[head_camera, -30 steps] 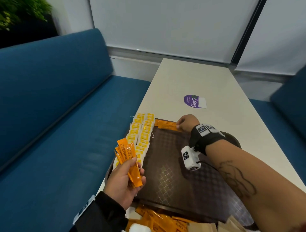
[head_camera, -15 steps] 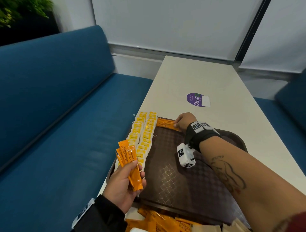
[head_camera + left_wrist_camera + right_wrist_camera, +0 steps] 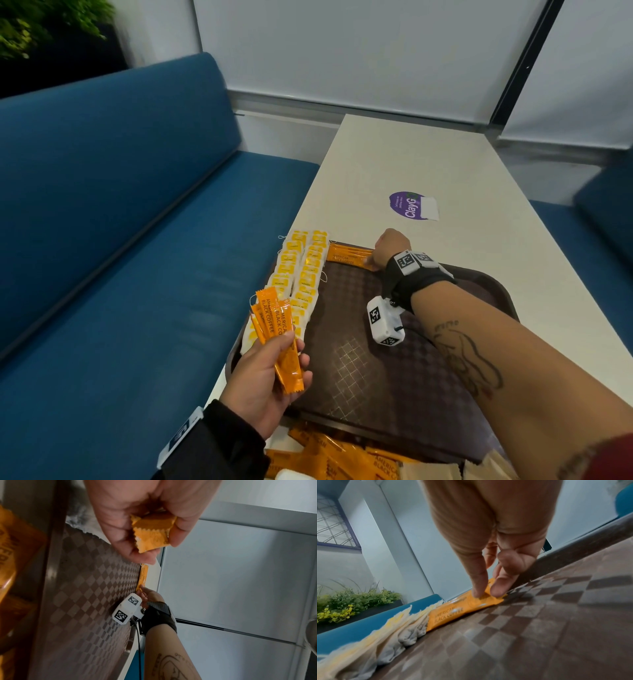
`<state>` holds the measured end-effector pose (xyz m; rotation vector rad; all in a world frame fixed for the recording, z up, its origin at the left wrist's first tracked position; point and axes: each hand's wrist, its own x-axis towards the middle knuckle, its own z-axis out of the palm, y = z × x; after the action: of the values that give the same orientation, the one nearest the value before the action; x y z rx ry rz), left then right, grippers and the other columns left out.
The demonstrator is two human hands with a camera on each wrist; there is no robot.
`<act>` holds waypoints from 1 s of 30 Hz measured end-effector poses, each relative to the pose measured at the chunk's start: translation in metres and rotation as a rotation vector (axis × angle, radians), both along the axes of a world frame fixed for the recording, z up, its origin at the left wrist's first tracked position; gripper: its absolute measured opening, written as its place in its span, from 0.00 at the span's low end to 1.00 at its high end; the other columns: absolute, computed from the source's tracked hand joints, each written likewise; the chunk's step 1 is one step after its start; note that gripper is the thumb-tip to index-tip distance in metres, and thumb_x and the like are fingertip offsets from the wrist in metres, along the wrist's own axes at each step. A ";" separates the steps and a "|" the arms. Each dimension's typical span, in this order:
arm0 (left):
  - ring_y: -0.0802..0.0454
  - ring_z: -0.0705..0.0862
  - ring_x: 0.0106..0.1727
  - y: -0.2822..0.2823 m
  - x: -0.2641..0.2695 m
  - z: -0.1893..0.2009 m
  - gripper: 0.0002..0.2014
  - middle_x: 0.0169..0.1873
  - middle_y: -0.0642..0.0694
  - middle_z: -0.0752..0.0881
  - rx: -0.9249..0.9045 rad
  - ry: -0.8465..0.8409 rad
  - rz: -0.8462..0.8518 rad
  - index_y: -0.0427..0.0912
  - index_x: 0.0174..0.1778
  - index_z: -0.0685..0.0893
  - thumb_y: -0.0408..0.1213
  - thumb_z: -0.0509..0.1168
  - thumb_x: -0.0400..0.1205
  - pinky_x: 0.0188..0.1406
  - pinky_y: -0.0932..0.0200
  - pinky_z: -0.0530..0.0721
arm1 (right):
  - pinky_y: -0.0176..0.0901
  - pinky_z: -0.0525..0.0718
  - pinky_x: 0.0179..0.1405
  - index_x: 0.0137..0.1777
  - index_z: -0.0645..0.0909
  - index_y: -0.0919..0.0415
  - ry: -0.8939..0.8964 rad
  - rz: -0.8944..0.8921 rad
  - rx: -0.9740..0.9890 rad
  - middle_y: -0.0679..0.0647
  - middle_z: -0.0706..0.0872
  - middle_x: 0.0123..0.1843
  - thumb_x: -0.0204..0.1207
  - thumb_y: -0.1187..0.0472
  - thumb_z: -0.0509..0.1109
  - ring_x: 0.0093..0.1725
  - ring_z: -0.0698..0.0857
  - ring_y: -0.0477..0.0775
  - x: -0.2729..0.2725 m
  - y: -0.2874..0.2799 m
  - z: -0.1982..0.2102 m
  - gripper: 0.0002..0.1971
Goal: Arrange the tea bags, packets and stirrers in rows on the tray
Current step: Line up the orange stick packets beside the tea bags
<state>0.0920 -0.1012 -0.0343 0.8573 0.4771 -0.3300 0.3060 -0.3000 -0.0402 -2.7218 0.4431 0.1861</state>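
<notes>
One orange coffee packet (image 3: pixel 349 256) lies along the brown tray's (image 3: pixel 394 377) far rim, just right of two rows of yellow tea bags (image 3: pixel 301 274) (left edge), and the right hand (image 3: pixel 388 245) pinches its right end. Nearer, the left hand (image 3: pixel 263 380) grips a fan of packets (image 3: pixel 277 329) above the tray's left side.
</notes>
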 end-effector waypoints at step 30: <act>0.50 0.80 0.38 -0.014 -0.008 0.014 0.03 0.37 0.45 0.82 -0.018 -0.039 0.029 0.43 0.47 0.81 0.38 0.64 0.81 0.34 0.54 0.80 | 0.31 0.71 0.23 0.45 0.82 0.58 0.248 0.422 0.769 0.49 0.87 0.35 0.75 0.63 0.73 0.29 0.84 0.42 -0.178 0.036 0.066 0.03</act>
<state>0.0838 -0.1149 -0.0202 0.8367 0.4495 -0.2902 0.1284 -0.2644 0.0261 -1.9945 -0.1401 0.6586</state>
